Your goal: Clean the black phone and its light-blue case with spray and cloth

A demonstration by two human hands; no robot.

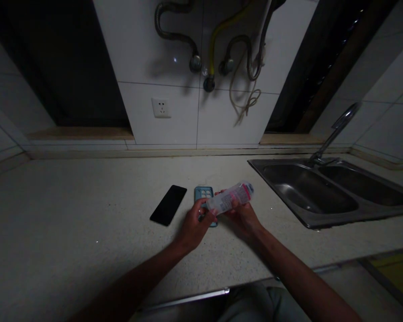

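A: Thing in hand?
B: Clear plastic packet with pink and white print (226, 200), long and soft-looking, held slantwise above the pale speckled counter (87, 201), between its front and back edges, right end higher.
A: Grip?
B: Both hands grasping it. Left hand (194, 226) pinches the left end; right hand (246, 217) has the right half, thumb on the near face.
A: Underneath?
B: Blue phone case with round camera holes (198, 193), lying on the counter, partly hidden by packet and left hand. Whether the fingers touch it, cannot tell.
A: Left of that?
B: Flat black phone (169, 205), apart from the case, tilted, its upper end toward the counter's back edge.
A: Further out?
B: Steel double sink (310, 222), set toward the counter's right end; curved chrome faucet (334, 129) at its back rim. White wall socket (161, 108) above the back edge.
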